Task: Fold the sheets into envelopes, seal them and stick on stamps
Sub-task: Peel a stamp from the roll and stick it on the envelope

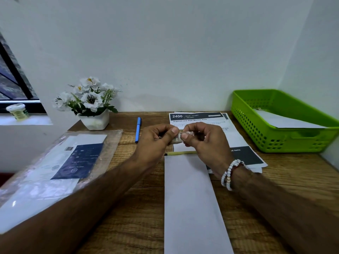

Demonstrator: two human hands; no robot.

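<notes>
Right now both hands are up over the middle of the desk (139, 217), working at one tiny thing between them. The left hand (156, 140) and the right hand (203, 142) each pinch the small stamp (183, 136) with thumb and curled fingers; its print is too small to make out. Below them a long white envelope (190, 198) lies flat, running from the near edge toward the middle, and a yellowish stick (181, 153) lies across its far end. A beaded bracelet (229, 174) sits on the right wrist. Printed sheets (198, 117) lie toward the back edge, partly under the hands. A green basket (275, 138) fills the far right corner, with a white sheet (286, 121) inside. A blue pen (138, 130) lies left of the hands, a flower pot (95, 121) stands at the far left corner, and a plastic sleeve (55, 162) of papers lies along the left edge.
</notes>
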